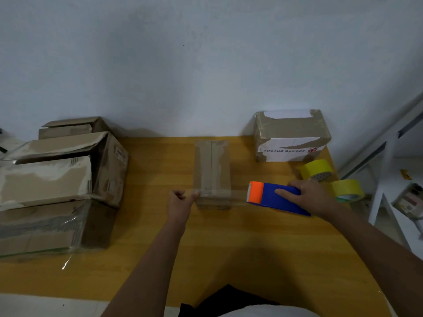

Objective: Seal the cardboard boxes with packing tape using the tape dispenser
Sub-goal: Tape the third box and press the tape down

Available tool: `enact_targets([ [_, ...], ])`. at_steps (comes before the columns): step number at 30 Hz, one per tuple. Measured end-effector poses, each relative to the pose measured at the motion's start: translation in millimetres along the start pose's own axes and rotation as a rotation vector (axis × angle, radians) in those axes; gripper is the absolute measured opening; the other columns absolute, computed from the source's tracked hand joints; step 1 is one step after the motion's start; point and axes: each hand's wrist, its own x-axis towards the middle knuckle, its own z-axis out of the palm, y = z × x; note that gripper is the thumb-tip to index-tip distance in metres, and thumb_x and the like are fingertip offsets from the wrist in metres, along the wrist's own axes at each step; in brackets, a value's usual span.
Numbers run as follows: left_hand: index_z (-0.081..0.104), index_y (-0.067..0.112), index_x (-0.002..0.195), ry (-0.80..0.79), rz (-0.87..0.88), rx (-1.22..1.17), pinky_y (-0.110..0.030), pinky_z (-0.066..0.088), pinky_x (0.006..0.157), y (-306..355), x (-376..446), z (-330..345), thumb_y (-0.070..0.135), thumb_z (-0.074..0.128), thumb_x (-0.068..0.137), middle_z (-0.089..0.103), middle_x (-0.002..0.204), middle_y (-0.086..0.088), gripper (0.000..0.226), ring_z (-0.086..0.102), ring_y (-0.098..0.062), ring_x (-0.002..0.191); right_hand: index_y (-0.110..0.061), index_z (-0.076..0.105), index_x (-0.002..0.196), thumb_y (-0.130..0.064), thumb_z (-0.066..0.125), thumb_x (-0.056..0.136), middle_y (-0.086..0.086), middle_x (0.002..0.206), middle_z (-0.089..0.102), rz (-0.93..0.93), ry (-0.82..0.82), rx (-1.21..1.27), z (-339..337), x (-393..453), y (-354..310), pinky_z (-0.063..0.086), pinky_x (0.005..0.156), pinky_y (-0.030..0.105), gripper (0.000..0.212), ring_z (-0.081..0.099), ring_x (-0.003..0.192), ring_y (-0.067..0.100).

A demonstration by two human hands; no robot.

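A small cardboard box [211,172] stands in the middle of the worktop [263,236], between the two hands. A clear tape strip [238,195] crosses its near end, from the left hand [182,201], whose grip pinches the strip's end, to the tape dispenser [278,197], which the right hand [309,197] holds in a closed grip just right of the box. Two yellow tape rolls [317,169] lie behind that hand, beside another box [291,136].
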Motion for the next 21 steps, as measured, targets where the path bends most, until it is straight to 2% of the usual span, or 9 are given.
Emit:
enact_targets([
  [6,0.048,0.012,0.114,-0.070,-0.015,0.015,-0.036,0.040,0.080,4.7,14.8,-4.9,0.040,0.074,0.085,0.049,0.106,-0.001,0.048,0.049,-0.021,0.098,-0.019,0.062,0.077,-0.056,0.053,0.088,0.002,0.065,0.061,0.049,0.032,0.002,15.5,-3.8,-3.2,0.049,0.058,0.034,0.041,0.059,0.059,0.015],
  [12,0.049,0.010,0.123,-0.083,-0.012,0.089,-0.036,0.042,0.079,7.4,18.2,-4.4,0.045,0.072,0.085,0.055,0.128,-0.009,0.056,0.053,-0.022,0.102,-0.020,0.062,0.076,-0.052,0.055,0.089,0.000,0.064,0.061,0.072,0.041,0.053,18.0,-1.4,-8.3,0.043,0.054,0.027,0.036,0.059,0.057,0.013],
  [14,0.036,0.011,0.143,-0.071,0.043,0.205,-0.042,0.046,0.087,12.7,20.4,-4.9,0.048,0.072,0.084,0.044,0.147,-0.012,0.079,0.052,-0.029,0.119,-0.019,0.064,0.078,-0.053,0.055,0.089,0.000,0.065,0.061,0.078,0.049,0.050,18.4,-1.3,-9.5,0.042,0.053,0.025,0.037,0.058,0.057,0.013],
  [16,0.009,0.012,0.156,-0.092,0.084,0.311,-0.048,0.041,0.106,16.9,21.6,-7.8,0.051,0.071,0.082,0.020,0.161,-0.014,0.105,0.032,-0.034,0.141,-0.019,0.064,0.079,-0.055,0.054,0.089,-0.001,0.065,0.061,0.086,0.055,0.041,20.4,-2.2,-9.9,0.041,0.053,0.025,0.038,0.058,0.058,0.013],
  [18,0.004,0.010,0.157,-0.056,0.187,0.478,-0.050,0.031,0.112,20.1,17.9,-9.6,0.054,0.063,0.087,0.005,0.164,-0.016,0.102,0.019,-0.035,0.147,-0.018,0.064,0.079,-0.054,0.055,0.089,0.000,0.065,0.061,0.097,0.057,0.046,22.3,-2.9,-9.9,0.042,0.053,0.027,0.039,0.059,0.058,0.014],
  [20,0.012,0.009,0.157,0.052,0.510,0.684,-0.049,0.021,0.118,24.7,11.3,-4.6,0.053,0.048,0.097,0.004,0.163,-0.016,0.082,0.012,-0.035,0.149,-0.017,0.064,0.079,-0.053,0.056,0.089,0.001,0.067,0.062,0.104,0.057,0.058,23.7,-3.8,-10.5,0.044,0.055,0.029,0.038,0.060,0.060,0.015],
  [21,0.015,0.012,0.156,0.030,0.700,0.744,-0.048,0.015,0.120,28.7,9.0,3.6,0.049,0.040,0.101,0.006,0.164,-0.014,0.071,0.009,-0.033,0.150,-0.017,0.064,0.079,-0.053,0.056,0.089,0.002,0.068,0.063,0.105,0.059,0.063,24.3,-4.4,-10.9,0.045,0.056,0.029,0.038,0.060,0.061,0.016],
])
